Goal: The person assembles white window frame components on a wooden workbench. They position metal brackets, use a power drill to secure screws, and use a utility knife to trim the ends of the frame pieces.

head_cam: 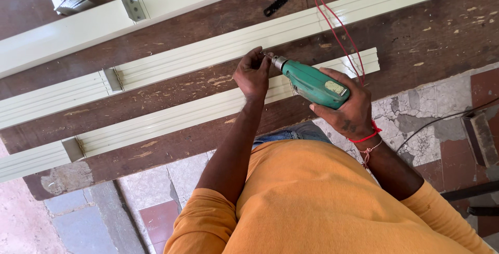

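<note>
Person in orange shirt (322,202) at bottom of frame; right hand (349,109) is wrapped around the body of a green electric drill (312,83), right of centre. Left hand (253,72), just left of it, has fingertips pinched at the drill's chuck (279,62). Beyond both, cream profile strips (208,56) run diagonally across the brown wooden bench (171,90); the red cord (332,23) trails to the top edge.

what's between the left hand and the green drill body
In the head view, only the drill's metal chuck lies between the left hand and the green drill body.
</note>
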